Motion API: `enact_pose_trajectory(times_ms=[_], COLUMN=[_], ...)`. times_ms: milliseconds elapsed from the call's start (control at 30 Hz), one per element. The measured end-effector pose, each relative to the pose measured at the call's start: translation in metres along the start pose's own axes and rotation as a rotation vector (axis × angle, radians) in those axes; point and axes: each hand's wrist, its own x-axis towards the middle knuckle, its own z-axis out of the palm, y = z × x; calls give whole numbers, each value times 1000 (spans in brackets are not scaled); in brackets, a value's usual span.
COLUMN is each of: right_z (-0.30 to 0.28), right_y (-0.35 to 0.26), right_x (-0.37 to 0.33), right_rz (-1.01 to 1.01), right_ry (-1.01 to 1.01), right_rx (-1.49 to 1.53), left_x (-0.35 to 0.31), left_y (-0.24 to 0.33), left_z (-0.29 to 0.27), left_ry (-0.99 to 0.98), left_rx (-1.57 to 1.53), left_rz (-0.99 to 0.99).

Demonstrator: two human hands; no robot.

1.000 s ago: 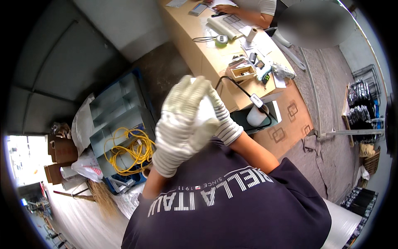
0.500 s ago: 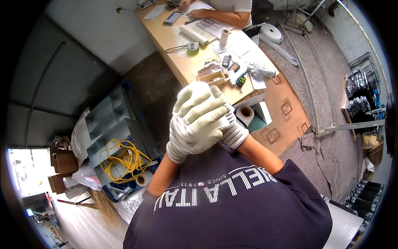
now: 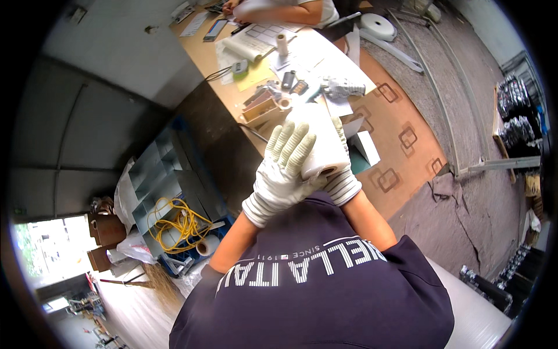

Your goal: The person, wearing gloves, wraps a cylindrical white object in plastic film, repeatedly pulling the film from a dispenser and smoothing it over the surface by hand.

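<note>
Between my two gloved hands is a white roll (image 3: 323,139), its hollow core showing at the end nearest me. My left hand (image 3: 282,168), in a white knit glove, presses against the roll's left side with its fingers stretched upward and the thumb across the lower end. On the roll's other side is my right hand (image 3: 344,183), in a matching glove with striped cuff; the roll covers most of it, and a fingertip shows along the right edge. The roll's far end reaches up in front of the desk (image 3: 218,93).
On the desk lie a tape measure (image 3: 239,68), a small open box (image 3: 260,110), a loose glove (image 3: 344,87) and papers. A person (image 3: 302,11) sits behind it. Left stands a metal bin (image 3: 154,163) with a coiled yellow cable (image 3: 180,227). A metal frame (image 3: 430,99) lies right.
My hands were clasped over each other; now they are parted, with the white roll showing between them. The left fingers have straightened. My view has shifted slightly.
</note>
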Motion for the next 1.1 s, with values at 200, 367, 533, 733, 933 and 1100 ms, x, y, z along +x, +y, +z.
enact_pose_trajectory(times_ms=[200,367,533,733,933,1100], right_z=[32,53,58,58,33,33], right_y=[-40,-67,-57,-34,-18,-14], right_x=[-36,-50,-54,-64,-70,-71], right_rz=[-175,7,-154,-247,-277,-259], right_ry=[232,141,219,278,311,227], right_rx=[-1366,-291,-430,-543,-477,-424], left_x=[24,17,1,-9,-20,-19], left_y=[23,18,29,34,42,59], left_z=[21,33,47,38,23,8], left_ry=[-117,-66,9,-71,-59,-187], left_rx=[61,-125,-954,-1082,-1288,-1172], left_rz=[13,-116,-802,-912,-940,-826])
